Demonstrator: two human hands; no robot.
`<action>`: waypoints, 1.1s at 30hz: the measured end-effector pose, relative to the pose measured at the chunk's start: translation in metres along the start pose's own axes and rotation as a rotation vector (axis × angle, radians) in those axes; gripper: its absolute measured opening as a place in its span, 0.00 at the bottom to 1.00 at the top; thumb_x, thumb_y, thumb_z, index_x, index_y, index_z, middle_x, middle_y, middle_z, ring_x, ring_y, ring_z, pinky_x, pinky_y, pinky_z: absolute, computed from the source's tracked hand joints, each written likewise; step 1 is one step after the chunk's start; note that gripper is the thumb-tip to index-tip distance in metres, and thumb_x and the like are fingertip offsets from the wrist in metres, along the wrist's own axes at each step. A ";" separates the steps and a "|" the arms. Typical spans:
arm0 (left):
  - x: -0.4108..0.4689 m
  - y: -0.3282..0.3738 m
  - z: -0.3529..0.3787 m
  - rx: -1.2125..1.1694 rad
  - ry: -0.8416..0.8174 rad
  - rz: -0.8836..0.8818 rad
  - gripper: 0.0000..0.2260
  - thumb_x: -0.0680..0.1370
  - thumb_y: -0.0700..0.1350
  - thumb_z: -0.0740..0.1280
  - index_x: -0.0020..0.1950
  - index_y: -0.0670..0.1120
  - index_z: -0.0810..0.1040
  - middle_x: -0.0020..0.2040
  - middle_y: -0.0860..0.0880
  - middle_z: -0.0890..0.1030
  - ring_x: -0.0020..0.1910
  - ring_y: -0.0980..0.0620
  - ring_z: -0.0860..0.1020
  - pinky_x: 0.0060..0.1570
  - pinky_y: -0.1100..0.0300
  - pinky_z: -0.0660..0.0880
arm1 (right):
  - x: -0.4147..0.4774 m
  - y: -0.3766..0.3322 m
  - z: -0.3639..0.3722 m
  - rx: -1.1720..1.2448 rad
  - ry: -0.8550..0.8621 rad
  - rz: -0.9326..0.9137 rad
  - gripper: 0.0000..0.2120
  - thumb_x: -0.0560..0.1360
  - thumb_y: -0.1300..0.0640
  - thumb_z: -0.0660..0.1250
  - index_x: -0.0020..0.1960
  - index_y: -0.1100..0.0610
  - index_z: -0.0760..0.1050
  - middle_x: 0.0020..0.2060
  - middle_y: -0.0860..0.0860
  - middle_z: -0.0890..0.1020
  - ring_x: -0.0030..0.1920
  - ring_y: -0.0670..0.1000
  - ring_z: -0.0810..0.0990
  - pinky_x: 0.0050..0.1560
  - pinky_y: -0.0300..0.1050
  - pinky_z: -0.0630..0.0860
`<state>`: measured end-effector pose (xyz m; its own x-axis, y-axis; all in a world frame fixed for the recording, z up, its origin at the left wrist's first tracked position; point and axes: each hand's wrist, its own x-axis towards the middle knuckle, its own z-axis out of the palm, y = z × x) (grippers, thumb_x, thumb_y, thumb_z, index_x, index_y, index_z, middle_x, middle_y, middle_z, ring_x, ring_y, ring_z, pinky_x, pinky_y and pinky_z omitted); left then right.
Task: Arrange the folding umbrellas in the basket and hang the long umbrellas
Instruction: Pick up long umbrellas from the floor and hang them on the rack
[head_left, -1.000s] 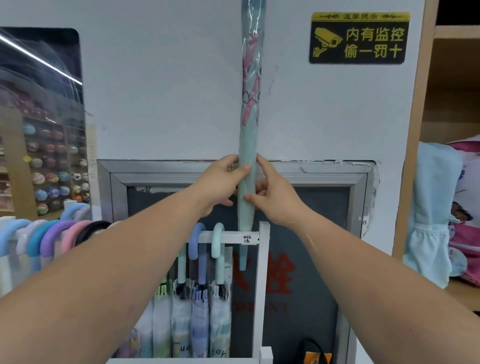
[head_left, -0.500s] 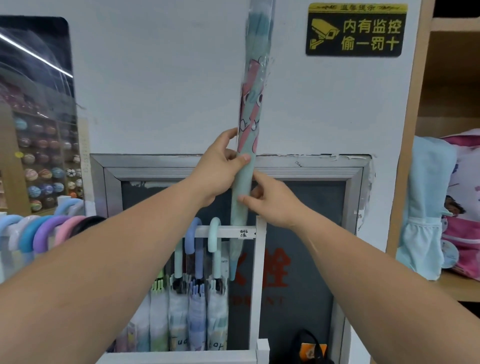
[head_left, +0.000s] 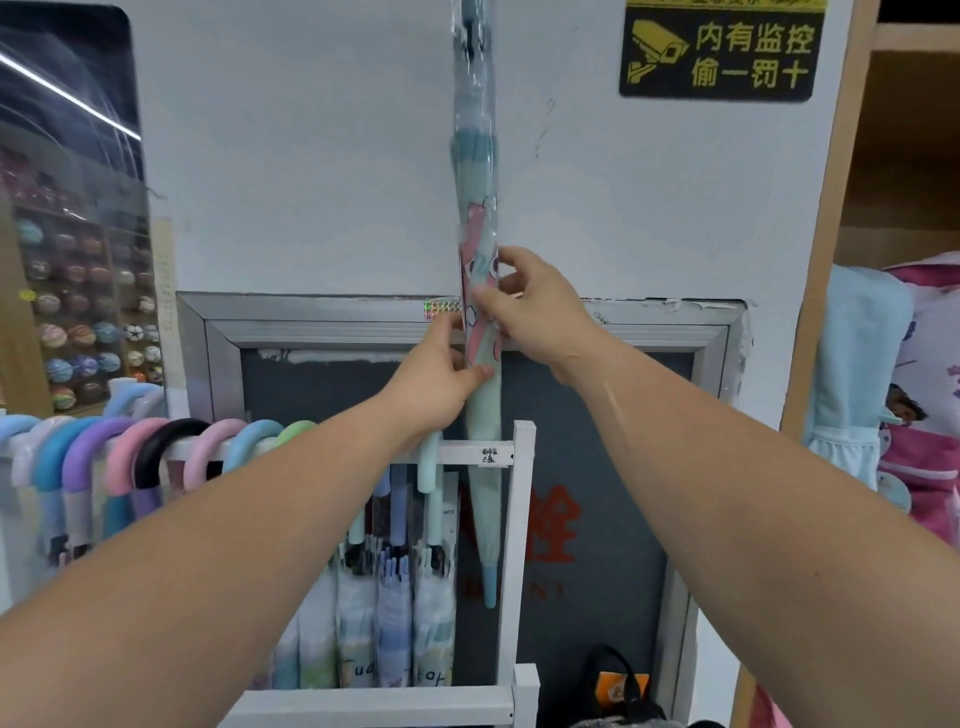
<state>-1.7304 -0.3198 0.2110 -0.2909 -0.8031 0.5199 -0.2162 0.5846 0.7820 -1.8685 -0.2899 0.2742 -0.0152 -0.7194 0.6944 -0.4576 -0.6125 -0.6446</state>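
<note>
Gripping the wrapped long umbrella (head_left: 475, 171) upright, left hand (head_left: 441, 379) below right hand (head_left: 540, 312), risking slick wrap slipping and tip jamming in the white rack (head_left: 522, 519).

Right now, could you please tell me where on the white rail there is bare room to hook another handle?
The one bare stretch of the rail lies between the mint handle and the right post, around the small label; the long umbrella crosses it there. Left of the mint handle it is crowded: curved handles sit packed side by side.
</note>
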 end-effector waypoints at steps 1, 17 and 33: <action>-0.001 -0.003 0.001 0.036 -0.005 -0.005 0.19 0.78 0.47 0.69 0.64 0.60 0.68 0.50 0.43 0.84 0.48 0.44 0.83 0.50 0.47 0.80 | 0.000 0.004 0.003 -0.012 -0.007 0.003 0.17 0.78 0.56 0.69 0.66 0.51 0.74 0.40 0.46 0.79 0.40 0.47 0.81 0.46 0.49 0.81; 0.013 0.016 -0.019 -0.097 0.101 0.026 0.12 0.82 0.50 0.66 0.65 0.52 0.73 0.50 0.49 0.85 0.43 0.55 0.85 0.51 0.55 0.80 | -0.035 0.071 0.009 -0.057 -0.224 0.146 0.17 0.75 0.59 0.72 0.62 0.50 0.75 0.44 0.51 0.82 0.44 0.50 0.82 0.45 0.45 0.78; 0.024 0.016 -0.011 -0.099 0.049 0.031 0.11 0.82 0.42 0.66 0.65 0.47 0.74 0.53 0.47 0.84 0.50 0.50 0.83 0.50 0.53 0.82 | -0.035 0.049 -0.004 -0.235 -0.334 0.132 0.12 0.75 0.60 0.68 0.57 0.51 0.80 0.48 0.52 0.86 0.47 0.49 0.82 0.55 0.52 0.80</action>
<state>-1.7310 -0.3307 0.2398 -0.2500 -0.7910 0.5585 -0.1139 0.5968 0.7943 -1.8936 -0.2934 0.2192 0.1844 -0.8768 0.4442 -0.6617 -0.4449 -0.6035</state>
